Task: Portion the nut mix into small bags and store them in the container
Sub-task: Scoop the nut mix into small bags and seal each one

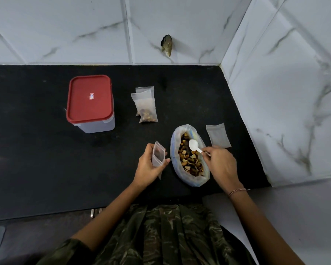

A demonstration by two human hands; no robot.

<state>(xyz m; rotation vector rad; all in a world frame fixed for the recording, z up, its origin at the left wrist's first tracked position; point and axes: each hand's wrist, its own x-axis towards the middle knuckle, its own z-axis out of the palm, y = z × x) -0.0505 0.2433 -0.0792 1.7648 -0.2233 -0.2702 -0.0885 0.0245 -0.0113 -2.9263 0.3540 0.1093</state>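
Scooping in hand: my left hand [148,167] grips a small bag [158,158], mouth open; my right hand [221,165] pinches a white spoon [194,145] over the nut mix [190,159] between them. Next move, I judge: load spoon, tip into bag. Container [90,104] stands lidded well beyond my left hand.

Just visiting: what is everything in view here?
Counter: one, black.
Container: one, clear, red lid on, counter's back left.
Filled small bags: about three, translucent, overlapping, right of container.
Nut mix bag: one, whitish, open, counter front.
Empty small bag: one, translucent, right of nut mix bag.
Spoon: one, white, over the nut mix.
Wall tiles: white, marbled, behind and right.
Left hand: one, holds another small bag.
Right hand: one, pinches the spoon handle.
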